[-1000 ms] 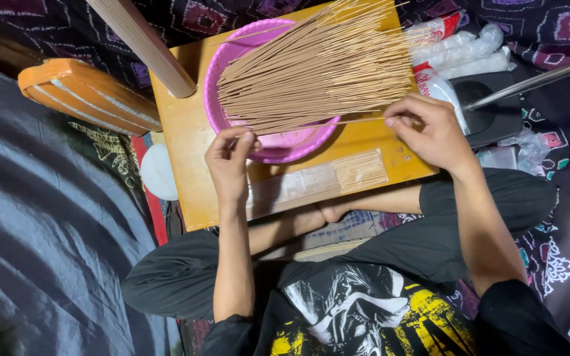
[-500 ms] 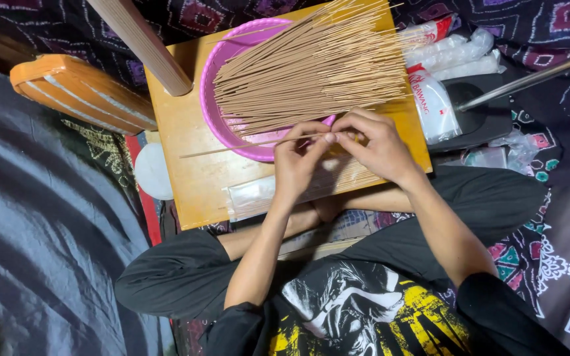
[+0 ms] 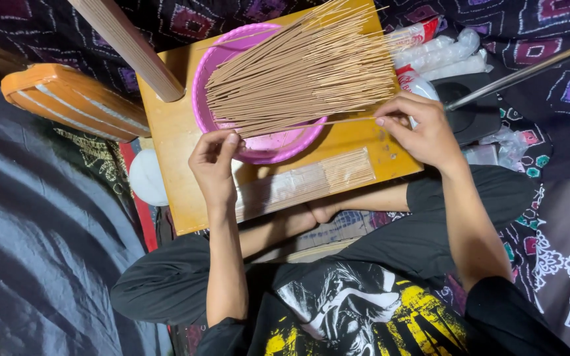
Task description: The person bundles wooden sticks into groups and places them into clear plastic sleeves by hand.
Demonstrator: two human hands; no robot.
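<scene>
Seated person picks incense sticks (image 3: 298, 72) from a pink bowl (image 3: 232, 53) on a wooden board (image 3: 179, 178). Right hand (image 3: 423, 128) pinches one stick's tip; left hand (image 3: 212, 161) pinches its other end. Counting into the clear packet (image 3: 305, 184) likely follows, calling for steady alignment.

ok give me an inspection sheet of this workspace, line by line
surface: yellow wooden board resting over the person's legs.
job's things: thin tan sticks fanned over a pink bowl; clear packet of sticks on the board.
clutter: plastic-wrapped rolls, orange slatted object, white round item.
grippers: left hand at the bowl rim; right hand pinching one stick.
cables: nothing seen.
surroundings: dark patterned cloth.
</scene>
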